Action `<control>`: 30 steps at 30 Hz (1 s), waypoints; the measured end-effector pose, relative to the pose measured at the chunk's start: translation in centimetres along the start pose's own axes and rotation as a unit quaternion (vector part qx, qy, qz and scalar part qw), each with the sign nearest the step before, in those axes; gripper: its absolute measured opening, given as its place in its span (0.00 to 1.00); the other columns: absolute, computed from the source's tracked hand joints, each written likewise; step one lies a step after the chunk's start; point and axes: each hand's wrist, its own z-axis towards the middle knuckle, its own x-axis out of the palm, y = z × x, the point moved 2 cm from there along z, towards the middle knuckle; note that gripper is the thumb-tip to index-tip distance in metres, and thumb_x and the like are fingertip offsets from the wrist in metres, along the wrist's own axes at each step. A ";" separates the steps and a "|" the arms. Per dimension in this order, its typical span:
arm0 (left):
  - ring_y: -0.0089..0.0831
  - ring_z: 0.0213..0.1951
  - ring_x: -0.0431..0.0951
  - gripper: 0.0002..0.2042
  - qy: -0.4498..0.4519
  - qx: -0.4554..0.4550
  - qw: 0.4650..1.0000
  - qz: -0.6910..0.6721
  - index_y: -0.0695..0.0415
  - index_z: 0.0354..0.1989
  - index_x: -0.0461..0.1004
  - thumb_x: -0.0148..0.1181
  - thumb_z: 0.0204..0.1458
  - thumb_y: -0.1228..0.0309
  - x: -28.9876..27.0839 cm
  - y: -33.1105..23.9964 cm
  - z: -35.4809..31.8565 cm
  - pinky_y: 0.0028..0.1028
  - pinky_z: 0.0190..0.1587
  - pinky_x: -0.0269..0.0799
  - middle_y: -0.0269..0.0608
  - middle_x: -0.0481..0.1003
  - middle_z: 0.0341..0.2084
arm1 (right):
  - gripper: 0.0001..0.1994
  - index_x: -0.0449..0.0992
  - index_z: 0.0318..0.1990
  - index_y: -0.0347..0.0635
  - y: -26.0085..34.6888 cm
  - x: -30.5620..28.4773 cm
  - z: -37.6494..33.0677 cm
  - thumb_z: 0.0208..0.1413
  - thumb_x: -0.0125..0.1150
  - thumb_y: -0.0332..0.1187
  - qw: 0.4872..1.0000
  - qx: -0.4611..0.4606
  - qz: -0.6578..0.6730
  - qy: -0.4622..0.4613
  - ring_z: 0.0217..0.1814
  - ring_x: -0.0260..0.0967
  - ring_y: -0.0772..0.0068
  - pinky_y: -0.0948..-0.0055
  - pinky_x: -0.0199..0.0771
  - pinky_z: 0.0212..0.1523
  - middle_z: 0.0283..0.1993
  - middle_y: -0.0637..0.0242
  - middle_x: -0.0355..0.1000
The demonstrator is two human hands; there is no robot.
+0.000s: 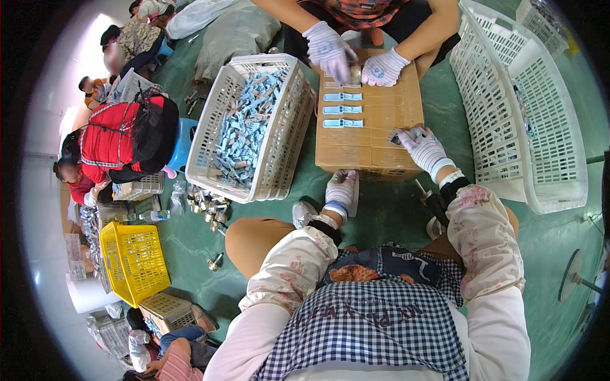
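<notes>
A cardboard box [368,143] serves as a work surface in front of me, with three light blue clips [343,110] in a column on its top. My right hand [424,151], in a striped white glove, pinches a small grey piece [395,136] over the box's right side; its kind is unclear. At the near edge of the box, my left hand [342,189] has its gloved fingers curled together, and what they hold is hidden. Across from me, a co-worker's two gloved hands [385,67] work around a pale, see-through piece [351,77] at the far end.
Left of the box, a white crate [260,190] holds many blue clips. Tall white crates [553,171] stand at the right. Metal parts [210,208] lie on the green floor by my left knee, beyond them a yellow basket [135,267]. Other people sit at far left.
</notes>
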 end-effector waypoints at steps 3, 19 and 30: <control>0.19 0.31 0.70 0.06 0.003 0.024 1.000 -0.001 0.56 0.39 0.75 0.61 0.57 0.69 -0.1 0.9 0.9 0.22 0.36 0.69 0.30 0.75 0.29 | 0.33 0.71 0.54 0.44 -0.2 0.3 0.4 0.56 0.44 0.64 1.000 -0.020 -0.006 -0.003 0.63 0.63 0.46 0.58 0.62 0.63 0.60 0.43 0.65; 0.19 0.32 0.70 0.06 0.010 -0.003 1.000 -0.013 0.57 0.39 0.75 0.61 0.58 0.69 0.5 -0.3 0.1 0.22 0.38 0.69 0.30 0.75 0.31 | 0.33 0.71 0.55 0.44 0.2 -0.5 0.7 0.57 0.45 0.64 0.999 -0.048 -0.012 -0.001 0.62 0.65 0.46 0.59 0.63 0.63 0.60 0.45 0.65; 0.24 0.30 0.72 0.07 0.028 -0.052 0.996 -0.071 0.53 0.41 0.74 0.60 0.58 0.66 0.4 0.5 0.3 0.30 0.33 0.71 0.33 0.76 0.31 | 0.28 0.70 0.58 0.50 2.5 -4.3 -2.2 0.63 0.35 0.58 0.961 -0.219 -0.157 0.069 0.60 0.66 0.47 0.57 0.62 0.62 0.59 0.46 0.67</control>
